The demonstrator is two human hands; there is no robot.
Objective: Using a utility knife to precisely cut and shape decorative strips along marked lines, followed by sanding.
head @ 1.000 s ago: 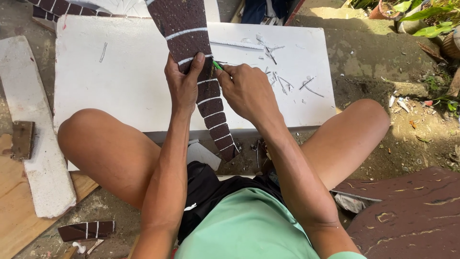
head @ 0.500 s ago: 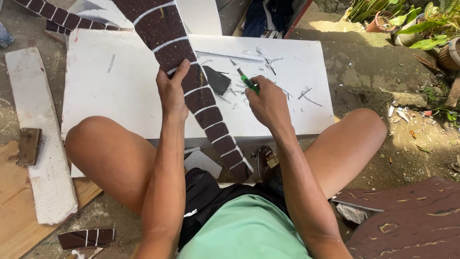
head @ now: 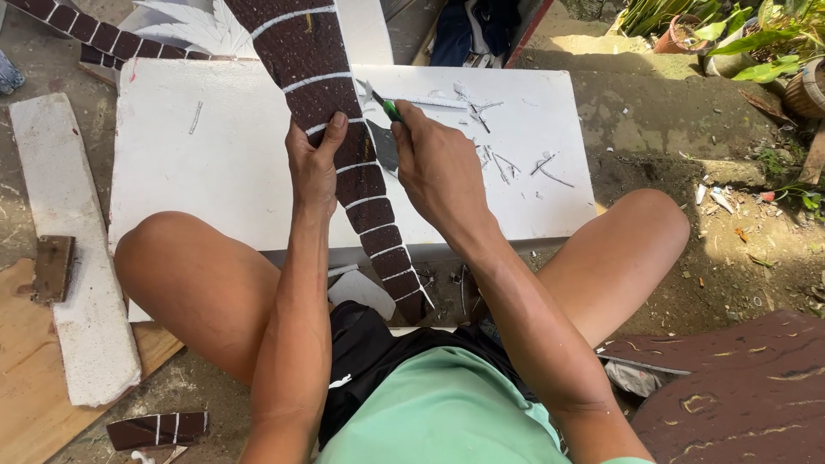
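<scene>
A long dark brown foam strip (head: 331, 94) with white bands runs from the top of the view down to my lap, tapering to a point. My left hand (head: 314, 163) grips it around the middle, thumb over its right edge. My right hand (head: 440, 163) is closed around a green-handled craft knife (head: 388, 108), whose blade meets the strip's right edge just above my left thumb. Both hands work over a white foam board (head: 215, 172) that lies across my knees.
White foam shavings (head: 507, 159) lie scattered on the board's right half. A white foam plank (head: 73, 266) and a wooden sheet (head: 26, 404) lie at left, a small brown banded offcut (head: 157, 429) at bottom left. A large brown foam piece (head: 739, 395) lies at lower right. Potted plants (head: 756, 43) stand at top right.
The brown strip has slid toward me and tilted. My right hand has moved from out on the board back to the strip, bringing the knife to its right edge.
</scene>
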